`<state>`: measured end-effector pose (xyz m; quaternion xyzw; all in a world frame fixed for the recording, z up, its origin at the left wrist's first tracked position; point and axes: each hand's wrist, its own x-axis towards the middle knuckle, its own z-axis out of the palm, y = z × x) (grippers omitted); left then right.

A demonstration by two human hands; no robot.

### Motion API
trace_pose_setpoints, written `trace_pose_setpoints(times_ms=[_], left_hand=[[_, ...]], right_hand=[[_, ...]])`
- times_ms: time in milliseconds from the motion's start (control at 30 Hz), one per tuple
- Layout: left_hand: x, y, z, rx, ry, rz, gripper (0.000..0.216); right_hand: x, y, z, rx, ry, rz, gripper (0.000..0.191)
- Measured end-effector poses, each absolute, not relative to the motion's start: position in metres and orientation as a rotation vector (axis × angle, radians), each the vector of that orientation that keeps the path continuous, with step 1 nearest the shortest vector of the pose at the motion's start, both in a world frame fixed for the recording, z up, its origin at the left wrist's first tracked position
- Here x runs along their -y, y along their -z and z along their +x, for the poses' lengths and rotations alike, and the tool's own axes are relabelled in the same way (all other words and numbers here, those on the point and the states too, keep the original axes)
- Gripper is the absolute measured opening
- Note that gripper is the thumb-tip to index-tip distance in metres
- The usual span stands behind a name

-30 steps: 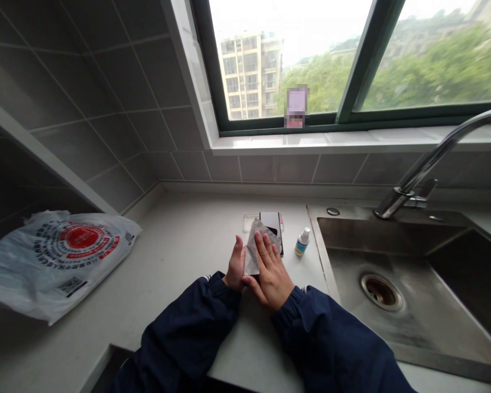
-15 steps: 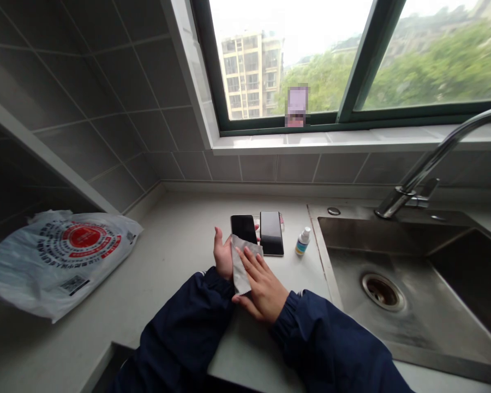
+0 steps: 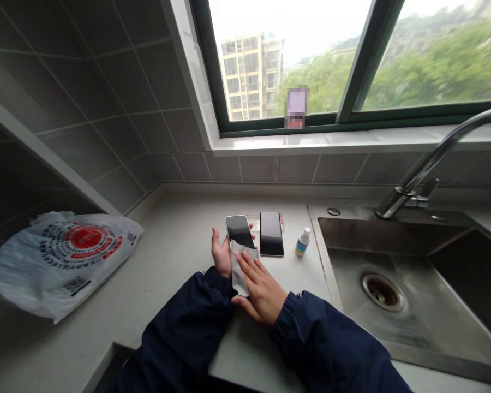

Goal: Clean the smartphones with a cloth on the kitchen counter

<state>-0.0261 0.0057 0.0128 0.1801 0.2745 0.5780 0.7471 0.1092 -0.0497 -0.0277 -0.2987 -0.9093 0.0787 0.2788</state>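
Observation:
My left hand (image 3: 221, 256) holds a smartphone (image 3: 239, 231) from beneath, its dark screen facing up and its fingertips showing past the right edge. A grey cleaning cloth (image 3: 238, 275) covers the lower part of that screen. Flat on the cloth lies my right hand (image 3: 262, 289), fingers stretched out and pressing it to the phone. Just right of the held phone, a second smartphone (image 3: 271, 233) rests face up on the counter. Beside it stands a small white spray bottle (image 3: 303, 242) with a blue and yellow label. A clear phone case (image 3: 253, 222) is partly hidden behind the phones.
A white plastic bag (image 3: 65, 256) with red and black print lies at the left of the counter (image 3: 167, 234). To the right is a steel sink (image 3: 425, 295) with a chrome faucet (image 3: 405, 188). A tiled wall and window run along the back.
The held phone has tilted and shifted slightly left, its edge now catching light. Cloth and right hand have slid a little down the screen.

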Motion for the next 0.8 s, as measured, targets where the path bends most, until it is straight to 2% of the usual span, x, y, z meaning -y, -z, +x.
trace_pose_setpoints(times_ms=[333, 533, 800], left_hand=[[-0.002, -0.004, -0.013, -0.461, -1.174, 0.422, 0.087], [0.007, 0.004, 0.001, -0.390, -1.096, 0.503, 0.081], [0.013, 0.011, 0.006, -0.411, -1.054, 0.782, 0.079]], right_hand=[[0.046, 0.033, 0.110, 2.385, -0.206, -0.883, 0.079], [0.041, 0.036, 0.113, 2.254, -0.157, -0.965, 0.087], [0.033, 0.033, 0.122, 2.037, -0.084, -1.009, 0.083]])
